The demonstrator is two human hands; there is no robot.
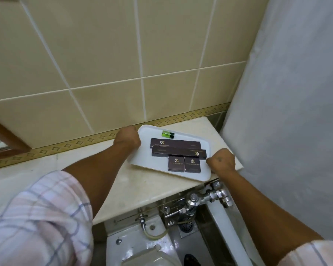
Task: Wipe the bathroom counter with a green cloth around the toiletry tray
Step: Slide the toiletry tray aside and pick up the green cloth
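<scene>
Gripping now: both hands clamp the white toiletry tray [142, 160] by opposite edges, in the middle of the frame.
Left hand [127, 138]: fingers curled closed over the tray's upper-left rim, close to the patterned tile border [65, 145].
Right hand [221, 160]: fist closed on the tray's right rim, near the counter's right end.
Tray position: sitting at a slant on the marble counter [138, 189], its lower corner reaching the front edge; whether it is lifted or resting I cannot tell.
Green cloth: not in view anywhere in the frame.
Progress: judged early or between steps; no wiping is under way, and the hands seem to be shifting the tray to free or re-cover counter space.
Left to do: wiping around the tray, as far as this view shows; the counter gives no clear sign of wet or dry.
Count, long boxes [176, 144]: two dark ones, lying side by side.
Count, small boxes [176, 163]: two dark ones, below the long pair.
Count, green bottle [168, 134]: one, at the tray's upper part.
Below the counter: chrome flush valve [202, 198], lower centre-right.
</scene>
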